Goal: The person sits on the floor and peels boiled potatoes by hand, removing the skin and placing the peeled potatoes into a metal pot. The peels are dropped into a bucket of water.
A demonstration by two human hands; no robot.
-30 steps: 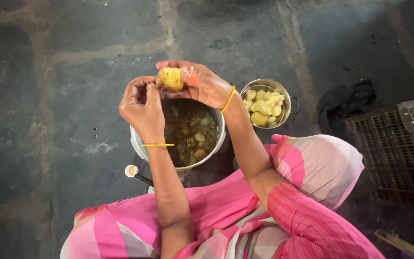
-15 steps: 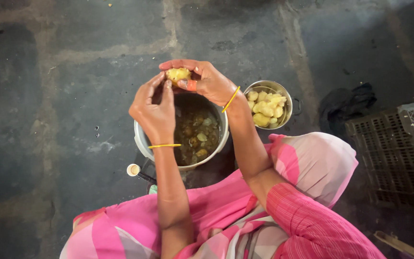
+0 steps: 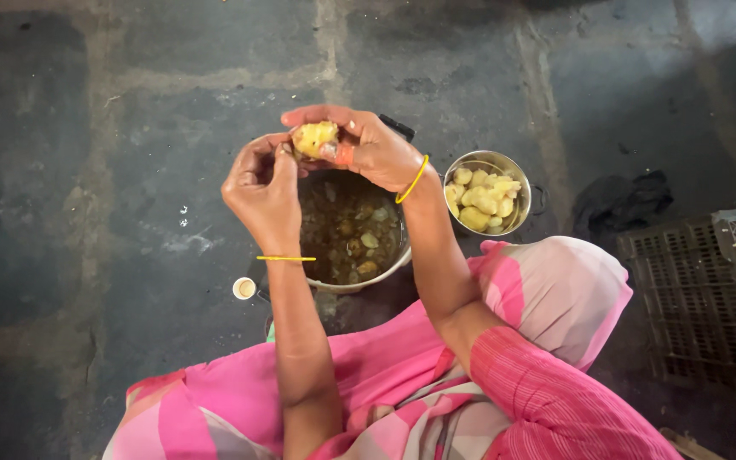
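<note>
Right-hand fingers (image 3: pixel 334 115) curl tight around a yellow boiled potato (image 3: pixel 315 136), while the left hand (image 3: pixel 264 189) pinches at its nine o'clock edge, thumb and forefinger together. Both hover over the big pot (image 3: pixel 353 228) of unpeeled potatoes. At three o'clock sits a steel bowl (image 3: pixel 487 194) of peeled ones. The soft potato could crumble under a hard squeeze and drop into the pot.
</note>
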